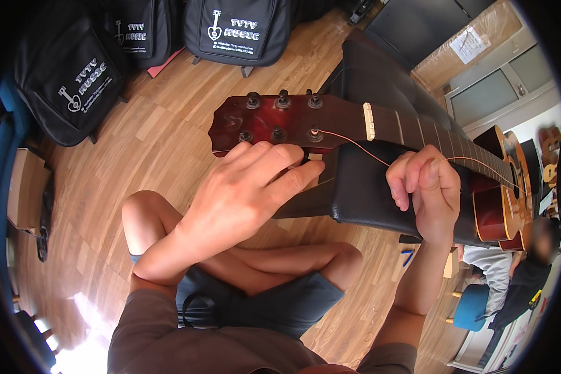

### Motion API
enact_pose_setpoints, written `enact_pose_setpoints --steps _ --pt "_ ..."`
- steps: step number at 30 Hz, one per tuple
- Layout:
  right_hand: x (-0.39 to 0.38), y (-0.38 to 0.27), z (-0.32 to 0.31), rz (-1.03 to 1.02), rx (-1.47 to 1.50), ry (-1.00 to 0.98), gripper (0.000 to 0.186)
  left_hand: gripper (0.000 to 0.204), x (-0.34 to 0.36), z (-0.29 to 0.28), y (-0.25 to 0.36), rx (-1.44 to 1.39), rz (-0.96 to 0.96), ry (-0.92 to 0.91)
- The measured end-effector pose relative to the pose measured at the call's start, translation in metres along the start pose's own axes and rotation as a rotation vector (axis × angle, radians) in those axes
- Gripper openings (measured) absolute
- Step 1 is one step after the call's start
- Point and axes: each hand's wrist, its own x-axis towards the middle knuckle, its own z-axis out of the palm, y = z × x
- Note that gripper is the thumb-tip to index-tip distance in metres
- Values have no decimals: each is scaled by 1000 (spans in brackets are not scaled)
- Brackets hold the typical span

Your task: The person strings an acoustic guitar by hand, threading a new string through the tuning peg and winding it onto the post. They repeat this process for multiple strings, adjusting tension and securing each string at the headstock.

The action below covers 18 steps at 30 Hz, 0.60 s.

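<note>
A guitar with a dark red headstock (230, 115) rests on a black padded bench (368, 193), its neck running off to the right. One copper-coloured string (355, 141) comes from a lower-row tuning post (315, 132), passes below the white nut (369, 121) and reaches toward the body. My left hand (230, 193) is closed at the headstock's lower edge, thumb and index finger around a tuning key that they mostly hide. Beside the fretboard (442, 138), my right hand (429, 193) pinches the string between curled fingers, holding it off the neck. The other posts carry no visible strings.
Black printed gig bags (237, 31) stand on the wooden floor at the far left. A cardboard box (28, 190) is at the left edge. Another person (511, 280) sits at the right, near a blue stool (472, 307). Beneath the bench lies a small blue item (407, 257).
</note>
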Motion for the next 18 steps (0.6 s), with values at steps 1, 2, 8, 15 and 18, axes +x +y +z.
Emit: enact_pose_setpoints --steps 1,2,8,15,18 --pt "0 -1 0 6 -7 0 47 44 2 -1 0 -10 4 18" --pt "0 -1 1 12 -15 1 47 42 3 -1 1 -20 9 36" --pt "0 -1 -1 -2 -22 -18 46 41 3 26 -7 -24 89 311" --pt "0 0 -1 5 -8 -25 46 45 3 22 1 187 89 161" --pt "0 0 -1 7 4 -15 46 46 2 13 0 120 63 75"
